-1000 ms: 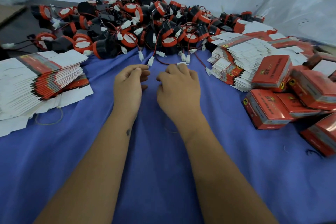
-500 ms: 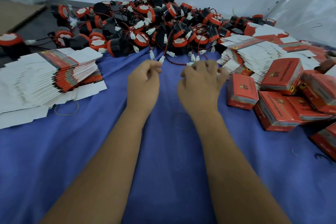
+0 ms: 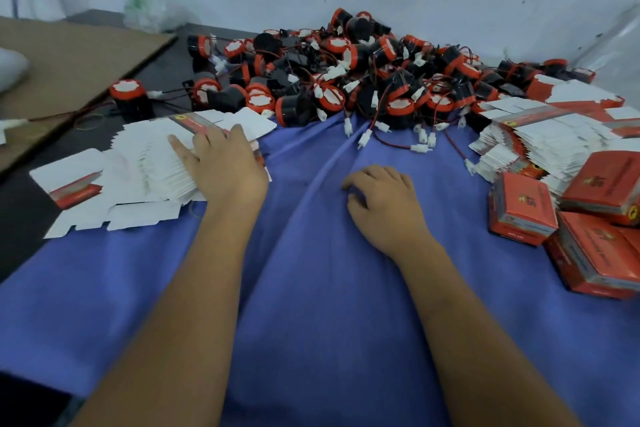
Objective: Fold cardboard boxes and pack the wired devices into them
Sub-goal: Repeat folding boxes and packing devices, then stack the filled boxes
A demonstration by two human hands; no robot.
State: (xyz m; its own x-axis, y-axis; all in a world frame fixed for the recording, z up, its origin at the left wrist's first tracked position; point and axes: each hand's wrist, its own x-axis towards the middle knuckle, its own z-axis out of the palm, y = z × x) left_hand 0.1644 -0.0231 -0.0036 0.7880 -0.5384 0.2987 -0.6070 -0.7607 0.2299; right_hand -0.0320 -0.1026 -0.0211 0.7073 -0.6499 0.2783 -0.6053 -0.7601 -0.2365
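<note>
Left hand (image 3: pixel 221 166): lies flat, fingers spread, on the fanned stack of unfolded box blanks (image 3: pixel 152 163) at the left of the blue cloth (image 3: pixel 311 305).
Right hand (image 3: pixel 384 201): rests on the cloth, fingers curled under, holding nothing.
Wired devices (image 3: pixel 346 80): piled loose at the back, black and red, white plugs trailing forward.
Folded boxes (image 3: pixel 588 225): red, closed, clustered at right; contents hidden.
Second stack of blanks (image 3: pixel 540 142): just behind those boxes.
Counter (image 3: pixel 20 229): dark, bare beyond the cloth's left edge.
</note>
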